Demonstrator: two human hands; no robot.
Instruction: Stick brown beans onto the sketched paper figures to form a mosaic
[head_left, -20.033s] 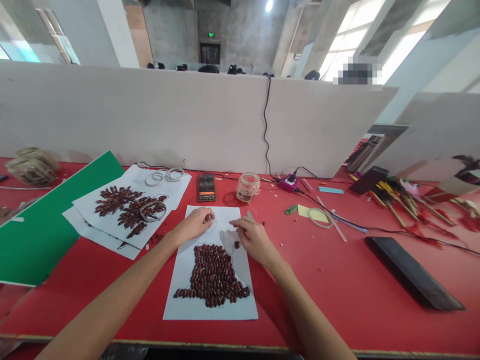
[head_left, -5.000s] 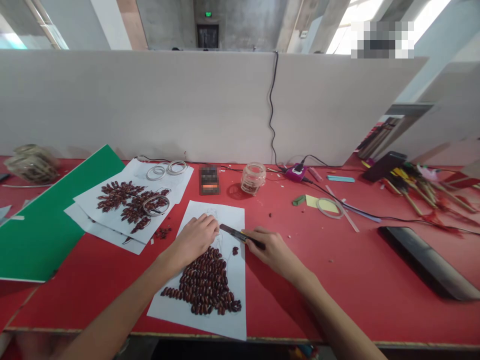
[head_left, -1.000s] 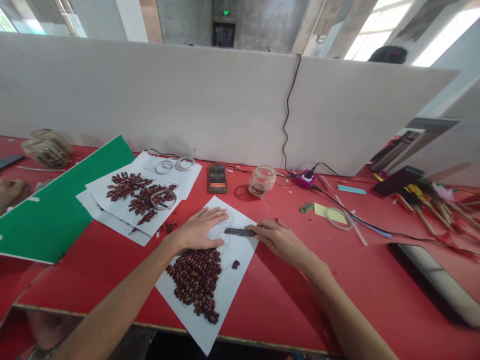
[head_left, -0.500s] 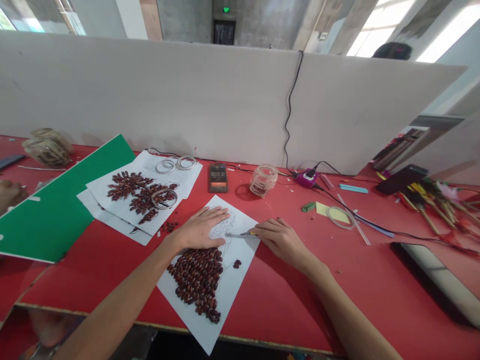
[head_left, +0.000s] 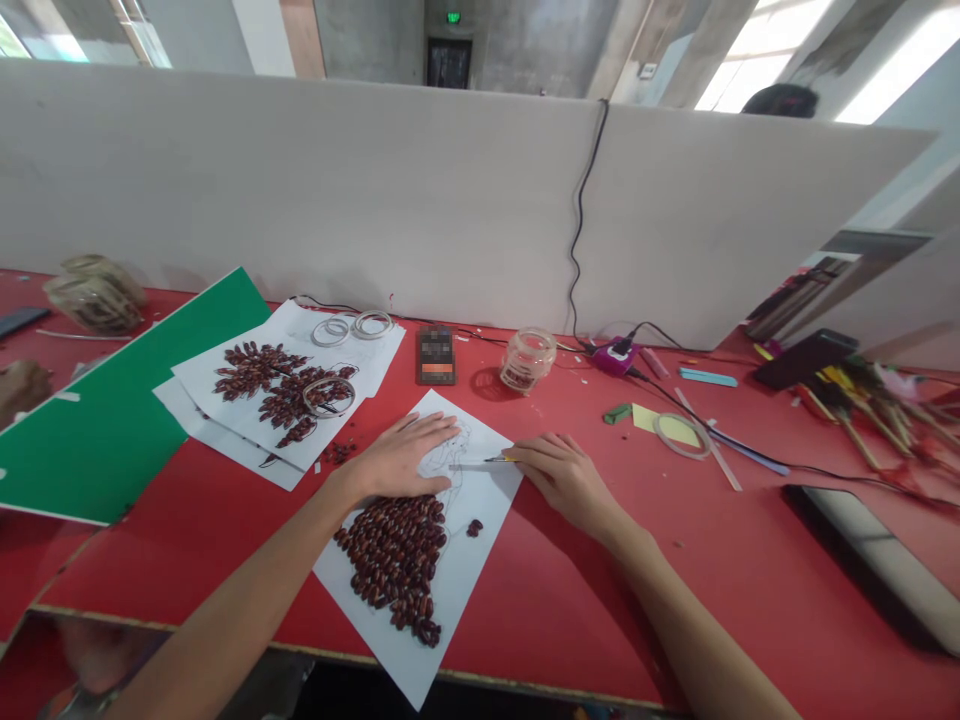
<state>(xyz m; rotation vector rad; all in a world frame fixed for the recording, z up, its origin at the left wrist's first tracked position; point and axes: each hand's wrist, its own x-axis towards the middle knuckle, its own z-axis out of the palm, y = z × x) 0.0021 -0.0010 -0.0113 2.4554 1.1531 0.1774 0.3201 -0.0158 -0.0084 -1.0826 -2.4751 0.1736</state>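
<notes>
A white sheet (head_left: 466, 560) with a pencil drawing lies slantwise on the red table. Dark brown glossy beans (head_left: 394, 560) cover its lower part in a dense patch, with a small clump of beans (head_left: 475, 528) off to the right. My left hand (head_left: 409, 455) rests flat on the sheet above the patch, fingers spread, holding nothing. In my right hand (head_left: 559, 475), at the sheet's right edge, is a utility knife (head_left: 499, 460) with a bit of yellow handle showing. Its thin grey blade points left across the drawing, and my fingers hide most of the handle.
Finished bean pictures (head_left: 289, 385) and rings of tape (head_left: 373, 324) lie at left beside a green board (head_left: 142, 390). Behind the sheet are a phone (head_left: 436, 355) and a glass jar (head_left: 528, 360). Another person's hand (head_left: 22, 388) shows at far left. A black phone (head_left: 870, 560) lies right.
My right hand has shifted and turned slightly, and the knife now shows more edge-on with its handle end a bit higher. My left hand stays where it was.
</notes>
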